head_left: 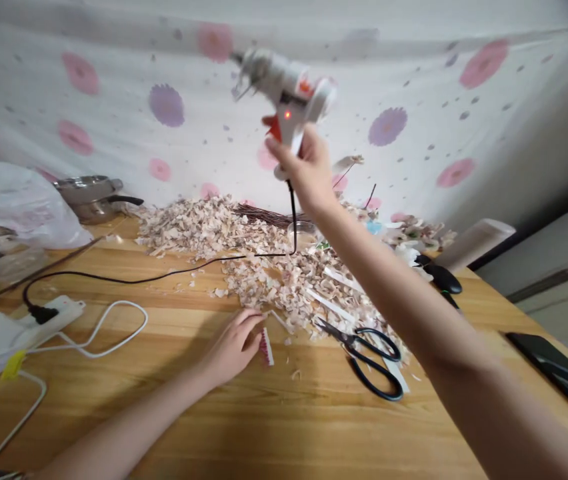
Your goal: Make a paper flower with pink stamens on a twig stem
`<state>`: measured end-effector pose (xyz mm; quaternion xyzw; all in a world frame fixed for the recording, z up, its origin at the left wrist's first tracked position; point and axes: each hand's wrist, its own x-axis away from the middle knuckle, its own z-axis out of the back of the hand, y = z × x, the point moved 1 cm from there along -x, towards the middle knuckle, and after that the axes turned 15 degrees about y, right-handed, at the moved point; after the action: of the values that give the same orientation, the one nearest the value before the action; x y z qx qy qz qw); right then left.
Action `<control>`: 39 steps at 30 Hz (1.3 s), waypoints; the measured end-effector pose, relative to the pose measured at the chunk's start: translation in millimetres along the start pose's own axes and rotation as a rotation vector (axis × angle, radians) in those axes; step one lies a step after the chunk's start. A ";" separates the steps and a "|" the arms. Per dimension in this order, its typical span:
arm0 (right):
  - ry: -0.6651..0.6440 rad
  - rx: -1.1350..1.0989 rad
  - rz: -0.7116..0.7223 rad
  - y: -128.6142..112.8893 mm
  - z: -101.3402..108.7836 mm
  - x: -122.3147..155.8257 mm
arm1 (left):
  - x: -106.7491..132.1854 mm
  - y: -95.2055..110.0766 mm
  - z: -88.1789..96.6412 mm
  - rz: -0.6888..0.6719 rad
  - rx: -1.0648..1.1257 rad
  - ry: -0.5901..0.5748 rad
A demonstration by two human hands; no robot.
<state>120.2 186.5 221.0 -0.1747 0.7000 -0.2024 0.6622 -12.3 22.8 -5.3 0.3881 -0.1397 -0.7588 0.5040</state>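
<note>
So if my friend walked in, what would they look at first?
Probably the white hot glue gun, held up high in the right hand against the flowered cloth. Next, the big heap of pale wood shavings across the wooden table, with black-handled scissors lying at its front edge.

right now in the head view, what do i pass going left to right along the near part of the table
white power strip → left hand → black-handled scissors → dark smartphone
</note>
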 end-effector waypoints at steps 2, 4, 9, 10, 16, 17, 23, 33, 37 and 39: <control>0.128 -0.031 0.093 -10.6 12.6 -21.1 | -2.3 -4.7 -2.4 -0.008 -0.011 0.017; 0.194 -0.067 0.163 -19.1 18.6 -37.4 | -3.9 -6.7 -3.7 -0.022 -0.016 0.036; 0.138 0.011 0.143 -24.8 12.0 -43.3 | -7.4 -3.9 4.4 -0.051 -0.033 0.188; 0.127 0.040 0.122 -23.4 9.6 -39.5 | -9.7 -2.2 7.8 -0.052 -0.041 0.241; 0.096 0.092 0.050 -13.8 0.0 -14.0 | -61.0 26.7 17.3 -0.042 -0.055 0.474; 0.100 0.086 0.036 -13.6 -0.9 -11.5 | -74.8 33.9 14.5 -0.045 -0.054 0.477; 0.107 0.100 -0.031 -19.2 1.3 -8.4 | -126.6 56.1 -15.2 -0.077 -0.067 0.411; 0.254 0.009 0.003 -19.6 34.3 -20.6 | -93.2 -13.5 4.4 -0.049 -0.188 0.454; 0.296 -0.040 -0.049 -14.7 36.9 -25.9 | -100.3 -42.8 20.5 -0.022 -0.284 0.452; 0.297 -0.052 -0.058 -14.0 37.8 -27.3 | -107.4 -54.4 24.7 -0.024 -0.296 0.412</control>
<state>159.4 186.5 250.0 -0.1801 0.7900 -0.2271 0.5403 -45.5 136.8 26.3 0.4581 0.0833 -0.6819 0.5642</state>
